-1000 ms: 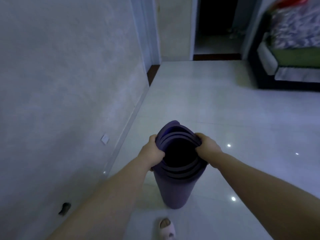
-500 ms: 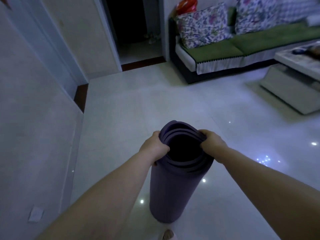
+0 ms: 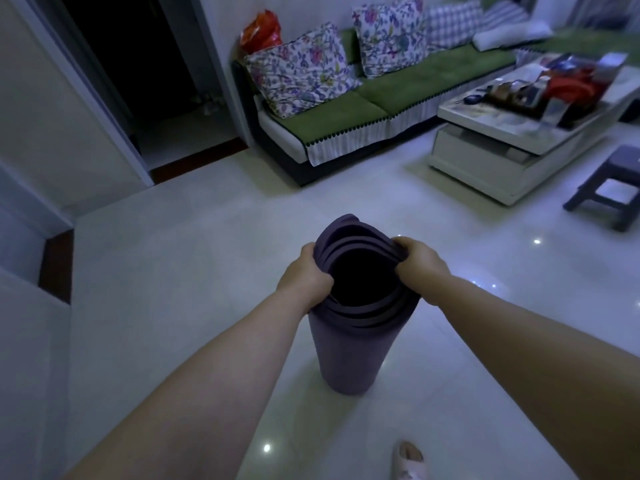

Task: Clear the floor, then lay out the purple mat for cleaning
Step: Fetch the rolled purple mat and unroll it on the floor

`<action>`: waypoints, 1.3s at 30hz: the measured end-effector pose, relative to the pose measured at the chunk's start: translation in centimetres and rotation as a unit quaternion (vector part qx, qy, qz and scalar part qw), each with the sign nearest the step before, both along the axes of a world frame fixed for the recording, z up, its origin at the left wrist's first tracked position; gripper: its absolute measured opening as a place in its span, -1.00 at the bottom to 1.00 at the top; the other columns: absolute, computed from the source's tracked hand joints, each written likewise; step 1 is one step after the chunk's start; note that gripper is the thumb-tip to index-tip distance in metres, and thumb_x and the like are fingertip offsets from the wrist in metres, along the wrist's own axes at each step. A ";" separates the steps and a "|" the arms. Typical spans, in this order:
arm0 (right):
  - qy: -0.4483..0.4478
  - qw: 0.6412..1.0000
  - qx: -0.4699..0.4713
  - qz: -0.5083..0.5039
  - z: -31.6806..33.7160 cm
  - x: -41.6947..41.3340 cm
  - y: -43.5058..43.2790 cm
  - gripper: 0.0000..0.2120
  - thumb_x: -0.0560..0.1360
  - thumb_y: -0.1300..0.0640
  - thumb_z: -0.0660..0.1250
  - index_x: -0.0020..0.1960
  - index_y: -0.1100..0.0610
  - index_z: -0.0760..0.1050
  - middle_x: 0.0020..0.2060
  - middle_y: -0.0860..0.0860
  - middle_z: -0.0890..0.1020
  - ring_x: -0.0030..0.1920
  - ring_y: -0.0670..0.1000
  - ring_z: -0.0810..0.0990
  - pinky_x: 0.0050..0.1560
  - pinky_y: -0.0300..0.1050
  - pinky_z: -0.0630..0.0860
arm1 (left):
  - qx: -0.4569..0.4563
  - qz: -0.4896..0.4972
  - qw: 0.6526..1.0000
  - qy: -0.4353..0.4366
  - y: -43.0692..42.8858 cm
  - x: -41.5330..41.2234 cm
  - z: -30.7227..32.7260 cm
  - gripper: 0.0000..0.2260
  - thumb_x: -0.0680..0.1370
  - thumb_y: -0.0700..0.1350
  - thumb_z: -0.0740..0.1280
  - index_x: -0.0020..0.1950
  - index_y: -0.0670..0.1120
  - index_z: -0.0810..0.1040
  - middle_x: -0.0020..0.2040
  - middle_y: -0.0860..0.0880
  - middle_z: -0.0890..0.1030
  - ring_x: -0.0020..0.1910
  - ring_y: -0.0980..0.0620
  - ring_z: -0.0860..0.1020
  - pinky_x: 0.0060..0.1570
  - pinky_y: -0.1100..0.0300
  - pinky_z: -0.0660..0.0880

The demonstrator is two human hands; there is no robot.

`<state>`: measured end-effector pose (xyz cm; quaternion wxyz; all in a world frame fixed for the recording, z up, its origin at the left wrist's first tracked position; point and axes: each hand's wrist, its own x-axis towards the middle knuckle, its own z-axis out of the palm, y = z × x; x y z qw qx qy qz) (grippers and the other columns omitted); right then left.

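I see the purple mat (image 3: pixel 353 344) rolled up and standing on end on the white floor (image 3: pixel 180 258), in the middle of the frame. My left hand (image 3: pixel 304 277) grips its top rim on the left. My right hand (image 3: pixel 420 266) grips the rim on the right.

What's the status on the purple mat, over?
Left hand and right hand grip purple mat at its top rim. Mat upright, not unrolled. Stool and coffee table off right.
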<state>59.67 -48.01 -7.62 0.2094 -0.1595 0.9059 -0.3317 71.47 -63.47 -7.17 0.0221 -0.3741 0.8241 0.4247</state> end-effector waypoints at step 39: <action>0.037 0.963 0.099 0.248 -12.0 9.7 -18.2 -0.54 0.38 0.28 0.24 0.25 0.02 0.50 0.09 0.08 0.64 0.11 0.17 0.58 0.05 -0.08 0.52 | -0.017 0.219 0.974 -0.057 -10.8 11.4 -11.8 -0.68 0.55 -0.28 0.15 0.20 -0.08 0.58 0.22 -0.06 0.59 0.18 -0.03 0.54 0.19 0.19 0.44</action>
